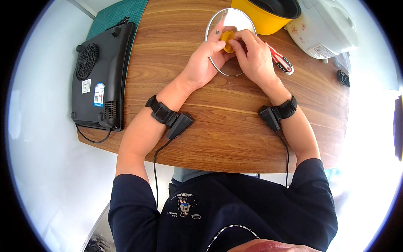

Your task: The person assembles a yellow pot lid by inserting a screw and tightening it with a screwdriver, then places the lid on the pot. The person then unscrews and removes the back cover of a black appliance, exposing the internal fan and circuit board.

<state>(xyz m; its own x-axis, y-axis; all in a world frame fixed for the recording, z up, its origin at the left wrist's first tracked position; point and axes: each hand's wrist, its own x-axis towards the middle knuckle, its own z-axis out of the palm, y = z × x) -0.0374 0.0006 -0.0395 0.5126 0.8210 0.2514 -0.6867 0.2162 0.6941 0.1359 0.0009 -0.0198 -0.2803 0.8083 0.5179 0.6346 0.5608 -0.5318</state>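
A round glass pot lid (239,17) with a metal rim is held up over the far middle of the table. My left hand (202,63) is closed around the lid's middle, its thumb against a yellow round knob (227,46). Part of that hand shows through the glass. From the right, my right hand (257,56) has thumb and fingertips pinched together at the knob. Whether something small sits between those fingertips is hidden. Just beyond my right hand, a tool with a red, white and black handle (280,61) lies on the table.
Behind the lid stands a yellow pot (264,19) with a dark inside. A white rice cooker body (321,29) is at the far right. On the left, a black appliance (98,80) lies with its vented underside up, partly over a green cutting mat (111,19). Cables hang from both wrist straps.
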